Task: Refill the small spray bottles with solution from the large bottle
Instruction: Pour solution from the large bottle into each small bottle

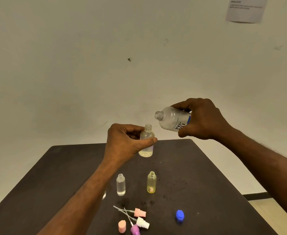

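**Large bottle tipped toward the small one**

The right hand (205,120) grips the large bottle (172,120) on its side, mouth toward nine o'clock, just above the small spray bottle (146,142) pinched upright in the left hand (124,141) over the table (207,175). Both look like light, clear, probably slippery plastic; mid-body holds suit them. Two open bottles wait at six o'clock.

table (198,167) dark brown | cap (179,215) blue | small bottle (151,182) yellow | spray head (139,212) pink | wall (88,65) off-white
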